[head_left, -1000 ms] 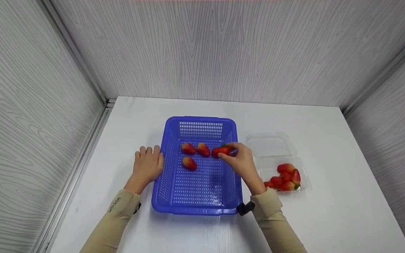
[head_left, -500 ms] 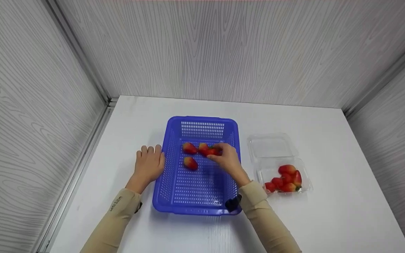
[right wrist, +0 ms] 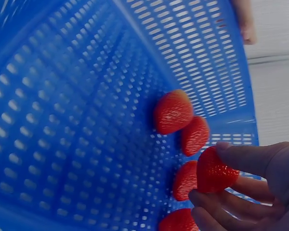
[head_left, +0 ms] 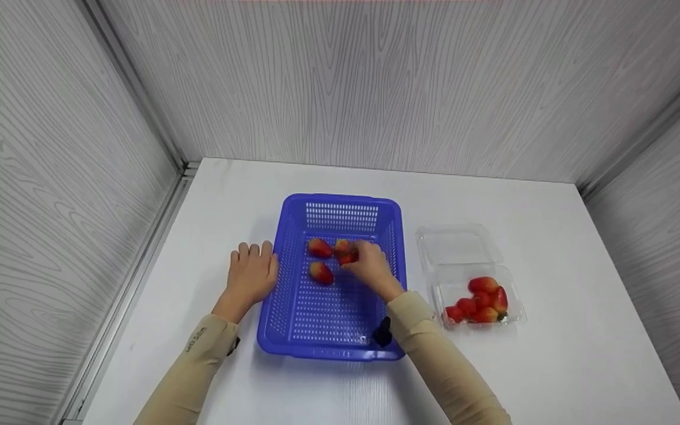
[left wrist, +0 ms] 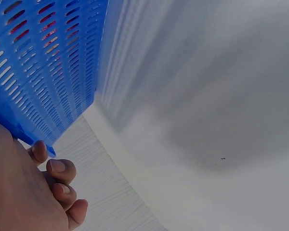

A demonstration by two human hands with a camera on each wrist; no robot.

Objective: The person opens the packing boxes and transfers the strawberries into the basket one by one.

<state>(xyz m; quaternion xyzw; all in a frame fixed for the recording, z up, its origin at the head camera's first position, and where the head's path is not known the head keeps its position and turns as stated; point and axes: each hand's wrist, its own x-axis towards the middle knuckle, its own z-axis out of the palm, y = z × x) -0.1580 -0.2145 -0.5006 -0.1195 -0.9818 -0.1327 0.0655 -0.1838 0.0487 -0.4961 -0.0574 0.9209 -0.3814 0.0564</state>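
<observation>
1. Held strawberry (right wrist: pixel 216 171): in R hand (head_left: pixel 372 265), at the fingertips, inside blue basket (head_left: pixel 331 355), far half.
2. R hand: narrow, pinch grip. Thumb on one side of berry, fingers opp. side; reaches in over R wall of basket.
3. Held strawberry, orient.: partly hid. by fingers; can't tell tip dir. or long axis.
4. Loose strawberries (head_left: pixel 320 248): in basket, nr R hand. R wrist view: 4, one right behind held one; contact w/ it unclear.
5. Two L-most loose ones (head view): pale end far-L, red end near-R; long axes slant accordingly.
6. L hand (head_left: pixel 250 270): against basket's L rim, fingers loosely bent, pointing away from person.
7. Clear box (head_left: pixel 457 247): lid open, on white surface (head_left: pixel 576 330), R of basket; packed strawberries (head_left: pixel 483 299) in near half.
</observation>
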